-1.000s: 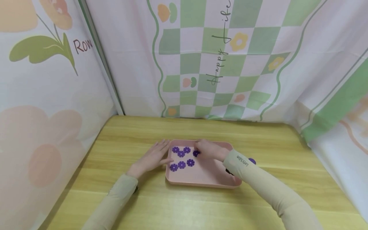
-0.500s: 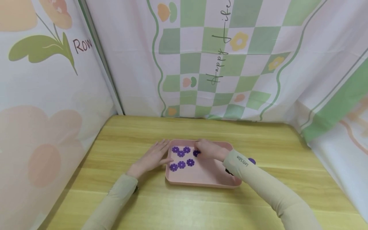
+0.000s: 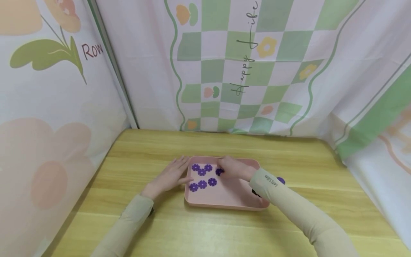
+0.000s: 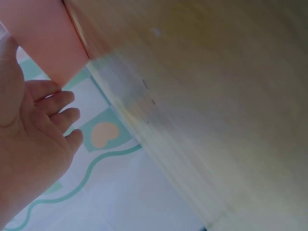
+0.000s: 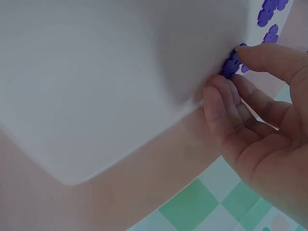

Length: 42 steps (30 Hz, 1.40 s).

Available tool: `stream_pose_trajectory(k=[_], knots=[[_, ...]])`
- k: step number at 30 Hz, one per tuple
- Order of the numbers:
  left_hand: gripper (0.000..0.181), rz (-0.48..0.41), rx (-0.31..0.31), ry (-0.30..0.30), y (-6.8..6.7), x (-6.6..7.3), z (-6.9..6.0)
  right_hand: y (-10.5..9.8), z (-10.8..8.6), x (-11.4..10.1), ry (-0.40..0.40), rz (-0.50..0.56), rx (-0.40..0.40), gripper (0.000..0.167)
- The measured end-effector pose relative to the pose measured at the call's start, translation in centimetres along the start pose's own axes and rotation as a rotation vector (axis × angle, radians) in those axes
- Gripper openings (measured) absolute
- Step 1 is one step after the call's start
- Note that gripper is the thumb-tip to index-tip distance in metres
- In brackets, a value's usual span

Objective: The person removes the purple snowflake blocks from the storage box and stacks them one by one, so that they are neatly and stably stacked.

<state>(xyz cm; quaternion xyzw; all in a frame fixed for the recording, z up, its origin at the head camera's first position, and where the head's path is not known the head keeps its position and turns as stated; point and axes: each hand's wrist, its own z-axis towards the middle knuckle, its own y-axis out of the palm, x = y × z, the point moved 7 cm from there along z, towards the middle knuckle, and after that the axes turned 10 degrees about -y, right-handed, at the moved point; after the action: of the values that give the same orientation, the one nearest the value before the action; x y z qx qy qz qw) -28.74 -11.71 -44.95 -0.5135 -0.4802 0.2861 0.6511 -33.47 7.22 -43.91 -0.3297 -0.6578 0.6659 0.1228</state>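
Note:
A pink rectangular tray [image 3: 229, 198] lies on the table with purple snowflake-shaped plastic discs in its left part. Three discs [image 3: 201, 172] sit close together at the back left, and three more [image 3: 202, 184] form a slanting row in front of them. Inside the tray near the back wall, my right hand [image 3: 234, 167] pinches one purple snowflake disc [image 5: 231, 65] between thumb and fingers, low over the tray floor. My left hand [image 3: 168, 175] rests at the tray's left end, fingers extended along the outside and thumb over the rim.
A purple round piece [image 3: 281, 180] lies on the wooden table [image 3: 224, 232] right of the tray, partly hidden by the right sleeve [image 3: 289, 200]. Printed curtains [image 3: 240, 71] stand behind the table and at both sides.

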Motion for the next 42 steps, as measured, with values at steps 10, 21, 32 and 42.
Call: stream_pose_trajectory(k=[10,21,32,42], knots=[[0.082,0.001,-0.006,-0.001,0.27,-0.14,0.11,0.14,-0.11,0.08,0.026,-0.011,-0.011,0.017],[0.083,0.001,-0.011,-0.004,0.02,-0.03,0.07,-0.1,-0.18,-0.02,0.04,-0.006,-0.015,0.017],[0.082,-0.001,-0.012,-0.003,0.26,-0.13,0.09,-0.01,-0.29,0.04,0.039,0.016,-0.019,0.019],[0.083,-0.003,-0.01,-0.008,0.39,-0.3,0.19,-0.14,-0.57,0.3,0.053,0.089,-0.018,0.02]])
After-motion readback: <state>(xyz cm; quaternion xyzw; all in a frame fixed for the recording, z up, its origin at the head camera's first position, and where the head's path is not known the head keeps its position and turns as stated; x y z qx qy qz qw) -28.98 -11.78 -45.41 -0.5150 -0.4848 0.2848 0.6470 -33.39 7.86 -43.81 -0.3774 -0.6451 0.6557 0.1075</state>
